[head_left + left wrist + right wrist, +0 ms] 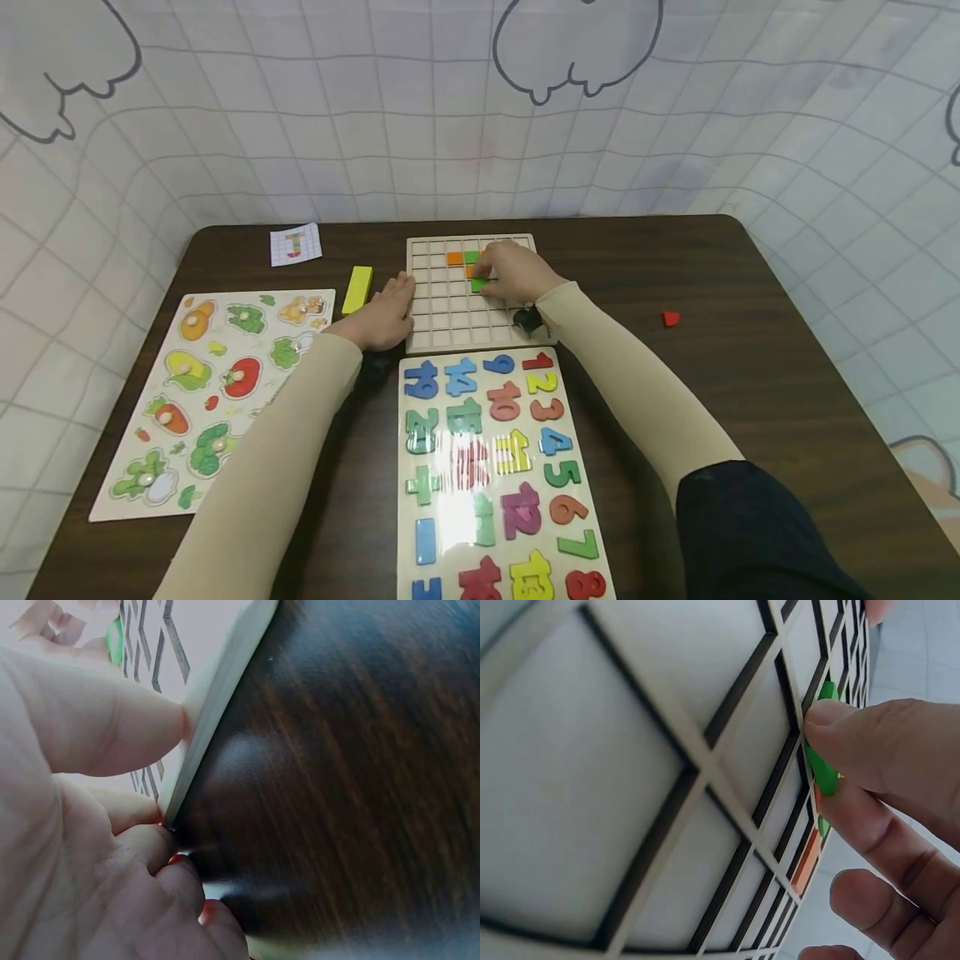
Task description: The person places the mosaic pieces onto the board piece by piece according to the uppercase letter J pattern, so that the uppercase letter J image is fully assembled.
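Observation:
A pale grid board (442,325) with square cells lies at the back middle of the table. Over its right part, my right hand (510,271) pinches a green square tile (823,771) between thumb and index finger, low at the cells. Orange tiles (454,258) and another green tile (472,257) sit in cells near the far side, some partly covered by the hand. My left hand (386,315) rests against the board's left edge. In the left wrist view its thumb (127,724) touches the rim, with the other fingertips along the side and nothing else held.
A number puzzle (480,500) adjoins the board's near edge. Left of it lies a vegetable puzzle (198,333). A yellow block (357,289) and a small pattern card (296,244) are at the back left. A small red piece (671,318) lies on the right.

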The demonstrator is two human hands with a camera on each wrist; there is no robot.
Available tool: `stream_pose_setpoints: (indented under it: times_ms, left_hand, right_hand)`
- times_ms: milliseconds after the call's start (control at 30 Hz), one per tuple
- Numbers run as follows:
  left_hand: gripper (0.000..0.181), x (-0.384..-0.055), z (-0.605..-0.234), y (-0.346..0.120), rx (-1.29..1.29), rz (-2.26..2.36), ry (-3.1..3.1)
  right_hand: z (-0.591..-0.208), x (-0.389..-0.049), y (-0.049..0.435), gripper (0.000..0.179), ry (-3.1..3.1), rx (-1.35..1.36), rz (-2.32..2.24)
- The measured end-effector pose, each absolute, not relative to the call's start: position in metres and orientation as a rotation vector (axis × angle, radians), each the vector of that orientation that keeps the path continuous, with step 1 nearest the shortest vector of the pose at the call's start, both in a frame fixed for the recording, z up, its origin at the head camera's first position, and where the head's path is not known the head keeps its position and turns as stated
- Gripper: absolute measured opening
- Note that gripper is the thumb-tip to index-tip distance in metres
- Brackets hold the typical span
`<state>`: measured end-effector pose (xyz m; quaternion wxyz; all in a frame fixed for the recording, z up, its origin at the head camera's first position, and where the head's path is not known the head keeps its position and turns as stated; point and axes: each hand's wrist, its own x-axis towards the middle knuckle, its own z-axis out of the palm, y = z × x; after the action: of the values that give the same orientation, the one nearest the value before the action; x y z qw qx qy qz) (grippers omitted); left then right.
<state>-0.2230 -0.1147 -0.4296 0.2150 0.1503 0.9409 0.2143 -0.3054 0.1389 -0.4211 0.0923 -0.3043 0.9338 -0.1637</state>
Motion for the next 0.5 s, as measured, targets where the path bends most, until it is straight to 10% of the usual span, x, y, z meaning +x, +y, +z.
stream_pose_setpoints:
  times_ms: [500]
  left_hand:
    - [0.074,-0.2243,-0.4317,-0.1140,0.402,0.576,2.617]
  right_hand:
    - [-0.4225,-0.3059,0.1359,0.030,2.765,-0.891,-0.514]
